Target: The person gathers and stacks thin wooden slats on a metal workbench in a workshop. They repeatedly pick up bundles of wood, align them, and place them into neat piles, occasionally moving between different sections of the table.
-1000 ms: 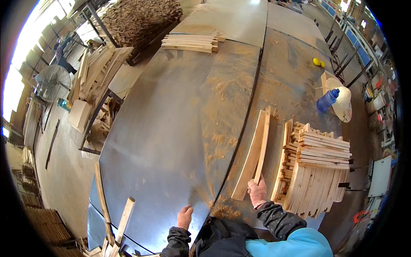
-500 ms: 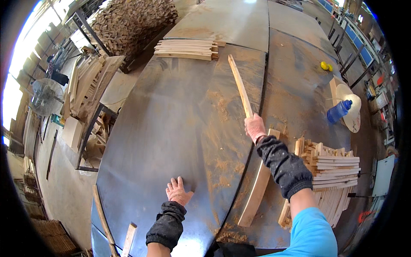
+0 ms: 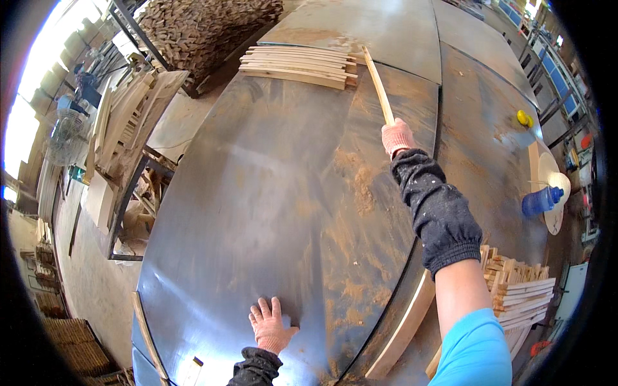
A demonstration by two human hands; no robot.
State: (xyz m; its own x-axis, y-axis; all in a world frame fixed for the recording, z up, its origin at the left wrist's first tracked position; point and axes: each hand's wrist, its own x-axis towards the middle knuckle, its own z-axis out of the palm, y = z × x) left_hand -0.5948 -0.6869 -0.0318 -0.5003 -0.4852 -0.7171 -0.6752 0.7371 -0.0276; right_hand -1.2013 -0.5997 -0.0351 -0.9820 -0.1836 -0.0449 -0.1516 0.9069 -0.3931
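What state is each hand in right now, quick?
Left hand: open, holding nothing.
Right hand: closed, holding one end of a wooden strip.

Pale tan stick point(image 3: 378, 87) — blue bottle point(image 3: 538, 202)

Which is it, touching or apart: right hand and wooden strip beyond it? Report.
Touching: the head view shows the right hand gripping the wooden strip by its near end.

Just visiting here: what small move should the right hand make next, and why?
Perhaps turn the wood strip crosswise, toward the stack: the right hand holds it pointing forward, its far end near the stack's right end, while the stack's pieces lie crosswise. The left hand looks empty.
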